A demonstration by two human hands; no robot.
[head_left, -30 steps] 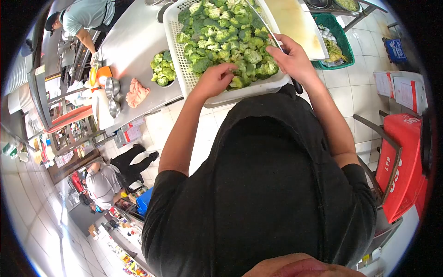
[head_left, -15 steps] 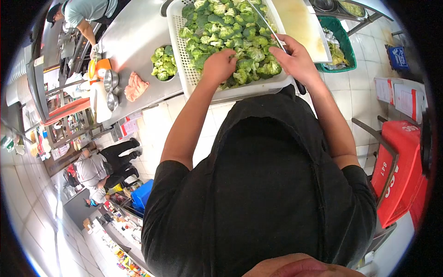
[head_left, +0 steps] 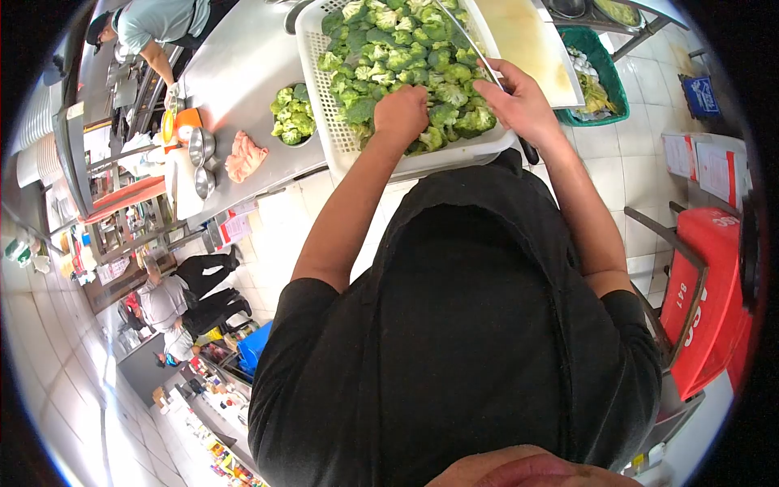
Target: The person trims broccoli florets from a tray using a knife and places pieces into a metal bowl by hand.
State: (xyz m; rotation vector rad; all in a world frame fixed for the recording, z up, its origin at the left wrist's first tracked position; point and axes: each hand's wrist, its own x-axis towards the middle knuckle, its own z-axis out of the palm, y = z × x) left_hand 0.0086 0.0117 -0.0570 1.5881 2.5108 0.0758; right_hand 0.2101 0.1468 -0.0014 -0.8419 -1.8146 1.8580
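Note:
Broccoli florets (head_left: 398, 57) fill a white perforated basket (head_left: 331, 122) in front of me. My left hand (head_left: 402, 115) is down among the florets at the near side, its fingers curled closed. Whatever lies within those fingers is hidden. At the basket's near right corner, my right hand (head_left: 519, 101) is wrapped round a knife (head_left: 471, 42). The blade points away over the broccoli, and the dark handle end shows below my hand.
A cutting board (head_left: 531, 49) lies right of the basket, above a green crate (head_left: 604, 89) of trimmings. On the left are a container of broccoli (head_left: 292, 115), a pink cloth (head_left: 245, 157) and metal bowls (head_left: 201, 146). A co-worker (head_left: 158, 24) stands across the counter; red crates (head_left: 698, 300) are at right.
My left hand has shifted slightly right across the broccoli, and its fingers look more tightly curled. My right hand and the knife stay nearly in place.

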